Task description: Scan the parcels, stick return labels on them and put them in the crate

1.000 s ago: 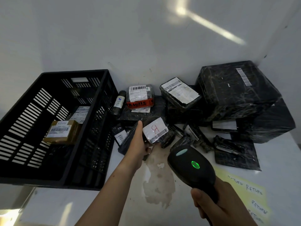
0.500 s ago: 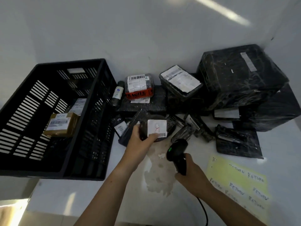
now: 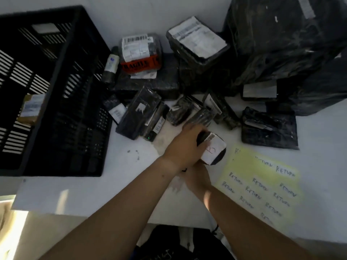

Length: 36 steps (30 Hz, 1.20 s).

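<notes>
Two bare hands meet near the middle of the table [image 3: 75, 194] in the head view, a little towards its near edge. The left hand [image 3: 184, 147] grasps a small black parcel [image 3: 213, 149], fingers curled over its far side. The parcel's white label, marked with a handwritten letter and a barcode, faces up. The parcel sits just beside the upper left corner of the yellow sheet of return labels [image 3: 262, 181], which lies flat towards the table's right edge.

The right hand [image 3: 197, 177] lies under the left wrist and the parcel. Its fingers are hidden, so whether they grip anything cannot be told.

A black slatted crate [image 3: 75, 53] stands at the table's left edge, with a brown parcel [image 3: 31, 109] inside against its left wall.

Several black-wrapped parcels are heaped along the far edge:
- one bears red FRAGILE tape [image 3: 140, 62];
- a large wrapped box [image 3: 281, 44] fills the far right corner;
- a flat black parcel [image 3: 268, 128] lies just beyond the yellow sheet.

Between the crate and the left hand lies a dark elongated item [image 3: 154, 128] showing a small green light.
</notes>
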Tool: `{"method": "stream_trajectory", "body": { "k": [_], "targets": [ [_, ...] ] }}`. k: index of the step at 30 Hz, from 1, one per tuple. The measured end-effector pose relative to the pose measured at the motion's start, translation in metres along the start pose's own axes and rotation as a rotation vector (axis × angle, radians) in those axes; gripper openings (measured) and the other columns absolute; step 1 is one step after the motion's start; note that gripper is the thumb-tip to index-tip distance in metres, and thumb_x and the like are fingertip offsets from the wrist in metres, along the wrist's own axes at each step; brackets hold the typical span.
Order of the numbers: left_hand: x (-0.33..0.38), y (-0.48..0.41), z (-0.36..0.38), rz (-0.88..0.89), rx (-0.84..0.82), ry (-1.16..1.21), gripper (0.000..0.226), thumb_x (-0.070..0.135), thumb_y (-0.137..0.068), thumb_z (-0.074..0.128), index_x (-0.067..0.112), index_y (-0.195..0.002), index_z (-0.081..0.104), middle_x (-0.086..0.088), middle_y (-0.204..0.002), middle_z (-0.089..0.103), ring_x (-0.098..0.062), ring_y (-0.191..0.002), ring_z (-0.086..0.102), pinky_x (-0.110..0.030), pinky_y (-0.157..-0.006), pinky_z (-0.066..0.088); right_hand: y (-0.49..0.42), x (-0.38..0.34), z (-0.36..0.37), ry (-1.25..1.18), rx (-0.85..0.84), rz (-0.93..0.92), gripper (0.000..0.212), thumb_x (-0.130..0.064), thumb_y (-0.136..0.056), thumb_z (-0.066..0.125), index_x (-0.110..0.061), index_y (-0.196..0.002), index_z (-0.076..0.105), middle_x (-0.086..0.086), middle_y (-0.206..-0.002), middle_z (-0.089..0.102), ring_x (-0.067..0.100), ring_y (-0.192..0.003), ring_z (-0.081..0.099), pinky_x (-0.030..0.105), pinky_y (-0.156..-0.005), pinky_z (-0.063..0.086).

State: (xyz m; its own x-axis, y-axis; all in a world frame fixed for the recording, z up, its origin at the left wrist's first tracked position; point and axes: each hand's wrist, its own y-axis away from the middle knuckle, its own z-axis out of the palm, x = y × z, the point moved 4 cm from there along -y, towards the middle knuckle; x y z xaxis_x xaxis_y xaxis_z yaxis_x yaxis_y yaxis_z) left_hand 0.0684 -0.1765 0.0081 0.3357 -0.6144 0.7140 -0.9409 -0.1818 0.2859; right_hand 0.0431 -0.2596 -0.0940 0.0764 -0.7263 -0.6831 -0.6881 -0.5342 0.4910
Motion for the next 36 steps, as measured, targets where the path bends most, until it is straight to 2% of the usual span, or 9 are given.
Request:
{"method": "stream_trajectory", "body": {
  "k": [6, 9, 12, 17, 20, 24, 29, 32, 36],
  "targets": [
    [-0.008, -0.021, 0.033, 0.039, -0.007, -0.125, 0.033, 0.016, -0.105, 0.05, 0.012, -0.138, 0.054, -0.009, -0.142, 0.049, -0.026, -0.122, 0.052, -0.029, -0.096, 0.041, 0.005, 0.003, -0.001, -0.013, 0.0, -0.06, 0.025, -0.024, -0.097, 0.057, -0.006, -0.113, 0.064, 0.01, -0.113, 0.065, 0.019, -0.103, 0.056, 0.023, -0.078, 0.032],
    [-0.006, -0.022, 0.044, 0.053, 0.008, -0.134, 0.035, 0.013, -0.105, 0.048, 0.009, -0.139, 0.054, -0.009, -0.141, 0.05, -0.026, -0.123, 0.052, -0.028, -0.096, 0.04, 0.024, 0.009, -0.015, 0.046, 0.021, -0.191, 0.033, -0.041, -0.089, 0.053, -0.012, -0.103, 0.062, 0.007, -0.1, 0.066, 0.022, -0.098, 0.059, 0.027, -0.076, 0.036],
    [-0.005, -0.02, 0.057, 0.066, 0.003, -0.164, 0.035, 0.011, -0.103, 0.051, 0.008, -0.138, 0.055, -0.01, -0.138, 0.055, -0.028, -0.122, 0.055, -0.036, -0.101, 0.044, 0.063, 0.04, -0.048, 0.112, 0.06, -0.295, 0.03, -0.035, -0.088, 0.06, -0.021, -0.114, 0.065, -0.003, -0.109, 0.068, 0.018, -0.101, 0.062, 0.031, -0.087, 0.048],
    [-0.009, -0.011, 0.087, 0.061, -0.079, -0.323, 0.026, 0.01, -0.098, 0.056, 0.011, -0.124, 0.056, -0.009, -0.117, 0.065, -0.031, -0.106, 0.06, -0.045, -0.087, 0.046, 0.095, 0.141, -0.135, 0.296, 0.326, -0.119, 0.038, -0.027, -0.092, 0.067, -0.021, -0.128, 0.057, -0.001, -0.118, 0.059, 0.021, -0.105, 0.055, 0.037, -0.088, 0.046],
    [-0.014, -0.016, 0.091, 0.038, -0.054, -0.257, 0.045, 0.0, -0.092, 0.06, 0.011, -0.135, 0.055, -0.009, -0.139, 0.056, -0.029, -0.124, 0.055, -0.038, -0.1, 0.044, 0.086, 0.186, -0.147, 0.238, 0.298, -0.022, 0.05, -0.03, -0.091, 0.069, -0.022, -0.137, 0.052, -0.003, -0.125, 0.05, 0.021, -0.115, 0.049, 0.038, -0.094, 0.045],
    [-0.002, -0.008, 0.099, 0.181, 0.015, -0.427, 0.061, -0.006, -0.088, 0.059, 0.01, -0.146, 0.048, -0.011, -0.159, 0.038, -0.03, -0.148, 0.031, -0.039, -0.123, 0.021, 0.063, 0.191, -0.143, 0.186, 0.273, -0.121, 0.042, -0.03, -0.09, 0.071, -0.018, -0.129, 0.062, -0.004, -0.118, 0.051, 0.02, -0.111, 0.051, 0.034, -0.097, 0.042],
    [0.02, 0.034, 0.16, 0.453, -0.204, -0.61, 0.055, -0.003, -0.071, 0.072, 0.009, -0.124, 0.067, -0.013, -0.144, 0.056, -0.032, -0.131, 0.055, -0.042, -0.106, 0.045, 0.043, 0.181, -0.142, 0.269, 0.229, -0.248, 0.042, -0.03, -0.091, 0.072, -0.017, -0.13, 0.064, 0.0, -0.117, 0.054, 0.019, -0.111, 0.05, 0.029, -0.097, 0.04],
    [0.019, 0.043, 0.182, 0.29, -0.31, -0.69, 0.061, 0.002, -0.09, 0.037, 0.001, -0.151, 0.038, -0.02, -0.165, 0.019, -0.037, -0.152, 0.022, -0.045, -0.121, 0.027, 0.041, 0.183, -0.142, 0.287, 0.255, -0.286, 0.04, -0.027, -0.089, 0.074, -0.021, -0.128, 0.067, 0.003, -0.115, 0.056, 0.018, -0.108, 0.049, 0.03, -0.096, 0.039],
    [0.009, 0.044, 0.189, 0.193, -0.443, -0.775, 0.077, 0.014, -0.084, 0.002, 0.007, -0.161, 0.001, -0.017, -0.166, -0.019, -0.037, -0.154, -0.01, -0.045, -0.126, 0.006, 0.038, 0.181, -0.137, 0.343, 0.305, -0.334, 0.039, -0.025, -0.085, 0.077, -0.023, -0.123, 0.069, 0.003, -0.109, 0.06, 0.022, -0.098, 0.056, 0.036, -0.088, 0.048]
  ]
}}
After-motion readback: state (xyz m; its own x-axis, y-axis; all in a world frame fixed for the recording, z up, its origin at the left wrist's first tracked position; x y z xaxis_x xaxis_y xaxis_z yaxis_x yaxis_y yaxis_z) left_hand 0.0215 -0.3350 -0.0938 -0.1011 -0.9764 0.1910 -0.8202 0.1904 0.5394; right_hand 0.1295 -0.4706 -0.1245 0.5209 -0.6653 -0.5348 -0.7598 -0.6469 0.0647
